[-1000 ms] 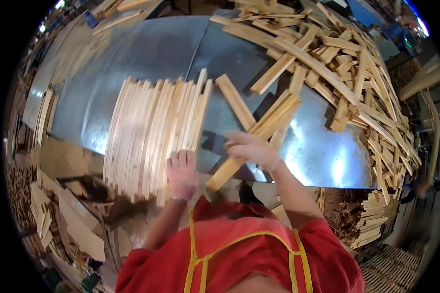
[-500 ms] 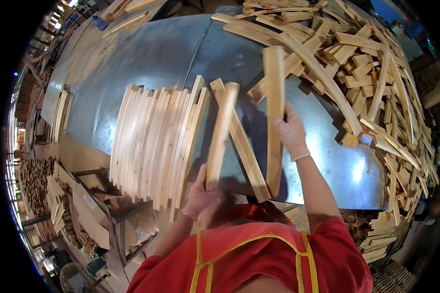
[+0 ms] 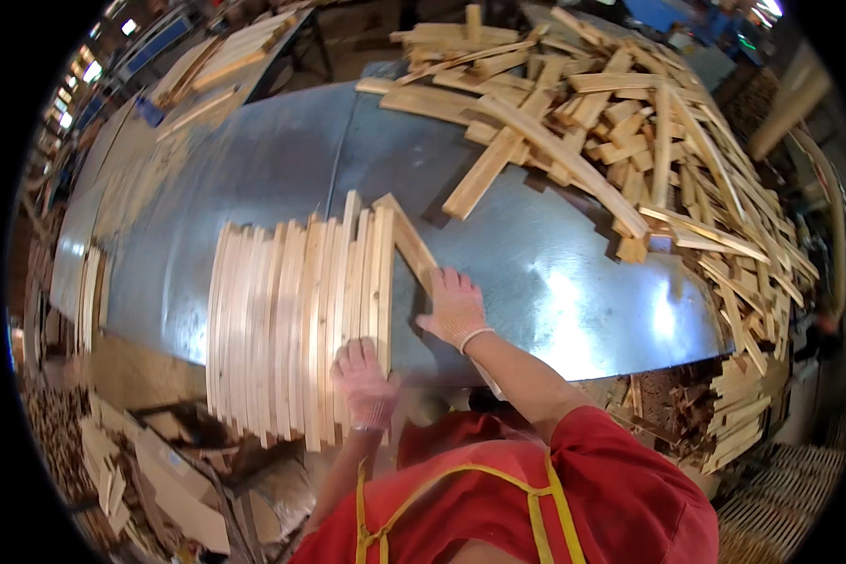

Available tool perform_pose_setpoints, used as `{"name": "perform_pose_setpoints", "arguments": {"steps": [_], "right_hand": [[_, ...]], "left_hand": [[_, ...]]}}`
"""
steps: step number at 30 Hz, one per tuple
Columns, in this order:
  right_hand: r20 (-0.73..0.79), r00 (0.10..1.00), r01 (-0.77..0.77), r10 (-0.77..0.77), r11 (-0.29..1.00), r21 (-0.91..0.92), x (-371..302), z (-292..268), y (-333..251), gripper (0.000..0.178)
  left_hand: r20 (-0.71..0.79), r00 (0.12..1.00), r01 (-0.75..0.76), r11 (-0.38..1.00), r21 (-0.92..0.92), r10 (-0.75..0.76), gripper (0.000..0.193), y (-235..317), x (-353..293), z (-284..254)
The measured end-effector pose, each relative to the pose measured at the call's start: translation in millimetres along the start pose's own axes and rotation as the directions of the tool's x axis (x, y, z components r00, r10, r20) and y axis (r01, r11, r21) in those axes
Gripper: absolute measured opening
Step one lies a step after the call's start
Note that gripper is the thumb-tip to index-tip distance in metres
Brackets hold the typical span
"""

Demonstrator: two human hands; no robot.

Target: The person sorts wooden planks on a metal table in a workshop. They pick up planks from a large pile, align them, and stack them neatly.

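Observation:
Light wooden slats (image 3: 273, 329) stand side by side in a tight row on the metal-topped table, their near ends by the table's front edge. My left hand (image 3: 362, 385), in a pale glove, has its fingers curled over the near end of the slats at the row's right side. One separate slat (image 3: 407, 240) lies aslant, its far end against the row's far right corner. My gloved right hand (image 3: 456, 308) grips this slat around its middle, thumb toward the row. My hand and forearm hide much of its near part.
A large heap of loose, partly curved wood pieces (image 3: 620, 141) covers the table's far right. A few slats (image 3: 91, 291) stand at the left edge. Cardboard (image 3: 183, 489) and wood scraps lie below at the left. Stacked wood (image 3: 738, 414) sits low at the right.
The two slats I held apart from the row now stand at its right end. My right hand has moved left and down onto the slanted slat. My left hand has shifted left against the row.

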State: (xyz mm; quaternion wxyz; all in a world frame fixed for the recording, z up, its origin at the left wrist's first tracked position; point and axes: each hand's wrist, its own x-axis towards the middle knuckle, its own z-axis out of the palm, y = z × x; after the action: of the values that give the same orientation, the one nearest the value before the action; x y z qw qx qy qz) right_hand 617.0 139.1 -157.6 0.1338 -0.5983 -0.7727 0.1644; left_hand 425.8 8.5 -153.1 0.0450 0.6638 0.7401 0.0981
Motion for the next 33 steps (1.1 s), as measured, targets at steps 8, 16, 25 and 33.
{"name": "perform_pose_setpoints", "arguments": {"steps": [8,16,25,33], "right_hand": [[0.441,0.89,-0.378,0.12,0.734,0.564,-50,29,-40,0.075],[0.546,0.773,-0.151,-0.322,0.743,0.652,-12,-53,67,0.067],[-0.355,0.543,0.02,0.761,0.411,0.911,93,-295,466,0.077],[0.163,0.614,-0.394,0.772,0.12,0.911,135,-284,643,0.091]], "left_hand": [[-0.112,0.992,-0.077,0.981,-0.176,0.058,0.075,-42,-9,44],[0.25,0.963,-0.146,0.973,0.18,0.099,0.081,5,18,19],[-0.202,0.819,-0.574,0.768,-0.283,0.538,0.077,221,231,14],[0.347,0.88,-0.128,0.866,-0.484,0.324,0.072,466,517,56]]}}
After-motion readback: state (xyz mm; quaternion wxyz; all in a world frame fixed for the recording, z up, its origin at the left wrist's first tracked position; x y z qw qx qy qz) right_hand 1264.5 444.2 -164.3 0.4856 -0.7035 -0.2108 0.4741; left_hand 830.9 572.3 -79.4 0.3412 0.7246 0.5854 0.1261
